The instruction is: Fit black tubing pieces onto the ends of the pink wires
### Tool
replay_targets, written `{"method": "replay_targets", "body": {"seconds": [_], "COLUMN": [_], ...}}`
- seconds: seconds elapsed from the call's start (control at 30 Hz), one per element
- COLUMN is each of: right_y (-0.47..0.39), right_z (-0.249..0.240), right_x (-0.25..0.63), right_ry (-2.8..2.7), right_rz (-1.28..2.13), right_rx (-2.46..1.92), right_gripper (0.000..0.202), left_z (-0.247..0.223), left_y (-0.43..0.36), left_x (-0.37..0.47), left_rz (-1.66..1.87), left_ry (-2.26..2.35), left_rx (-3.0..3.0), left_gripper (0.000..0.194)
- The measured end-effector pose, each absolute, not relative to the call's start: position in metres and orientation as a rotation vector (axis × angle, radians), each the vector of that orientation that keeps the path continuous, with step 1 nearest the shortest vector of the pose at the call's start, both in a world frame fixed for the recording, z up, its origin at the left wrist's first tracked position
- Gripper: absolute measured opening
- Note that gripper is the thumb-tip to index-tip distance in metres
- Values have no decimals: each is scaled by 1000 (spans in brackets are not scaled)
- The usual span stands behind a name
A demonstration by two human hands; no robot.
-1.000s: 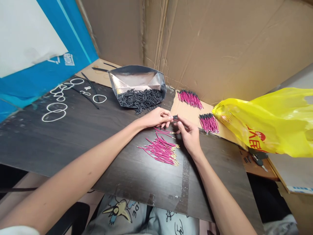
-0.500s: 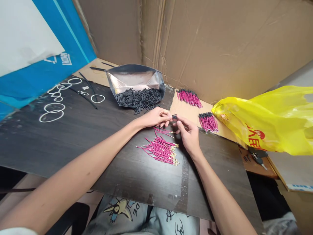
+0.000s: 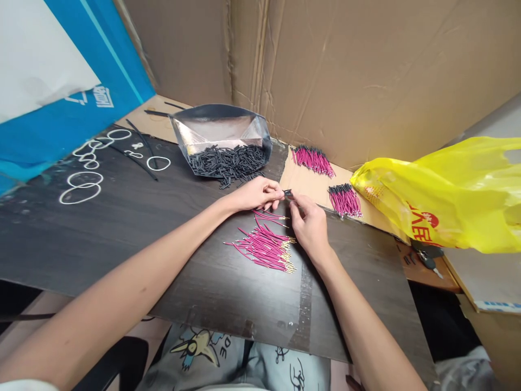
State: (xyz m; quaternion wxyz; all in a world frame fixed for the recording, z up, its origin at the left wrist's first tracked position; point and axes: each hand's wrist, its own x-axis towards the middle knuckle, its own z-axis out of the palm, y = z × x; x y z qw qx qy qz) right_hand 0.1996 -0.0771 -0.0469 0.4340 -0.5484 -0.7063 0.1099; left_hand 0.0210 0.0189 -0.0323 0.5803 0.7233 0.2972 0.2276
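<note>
My left hand (image 3: 258, 194) and my right hand (image 3: 308, 222) meet fingertip to fingertip over the dark board (image 3: 122, 233). Between them they pinch a short black tube piece (image 3: 288, 193); a thin pink wire seems to run from my right fingers into it, too small to be sure. Just below the hands lies a loose pile of pink wires (image 3: 266, 247) with gold ends. Behind my left hand an open silver foil bag (image 3: 222, 136) spills several black tube pieces (image 3: 228, 160).
Two bundles of pink wires with black tips (image 3: 312, 159) (image 3: 345, 200) lie on cardboard at the back right. A yellow plastic bag (image 3: 448, 195) fills the right side, keys (image 3: 427, 259) below it. White rings (image 3: 81, 187) and black strips lie at the left. Cardboard walls stand behind.
Both hands stay pinched together on the black tube; my right fingers have shifted slightly toward the left hand. The view has drifted a little, so everything sits slightly lower left.
</note>
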Motion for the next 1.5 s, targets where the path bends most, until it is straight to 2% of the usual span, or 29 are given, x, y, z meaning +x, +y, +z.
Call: {"method": "replay_targets", "body": {"seconds": [0.23, 0.43, 0.7, 1.0, 1.23, 1.33, 1.5], "right_y": [-78, -75, -77, -75, -77, -78, -77], "right_z": [-47, -54, -52, -51, -49, -48, -44], "right_x": [202, 204, 199, 202, 199, 196, 193], "right_ry": [-1744, -1592, -1632, -1633, -1742, -1619, -1357], "right_rz": [330, 577, 557, 762, 785, 794, 773], "right_rx": [-1338, -1287, -1263, -1204, -1251, -1203, -1151], "right_gripper": [31, 29, 45, 52, 68, 63, 33], "left_z": [-31, -29, -29, -25, -23, -21, -21], "left_y": [19, 18, 17, 16, 16, 12, -5], "left_x": [21, 21, 22, 18, 17, 20, 36], "left_rz": [521, 508, 525, 536, 544, 616, 898], "left_ry": [699, 701, 659, 626, 618, 631, 614], "left_rx": [1700, 1687, 1677, 1698, 1667, 1627, 1541], "left_gripper": [19, 18, 23, 29, 33, 32, 26]}}
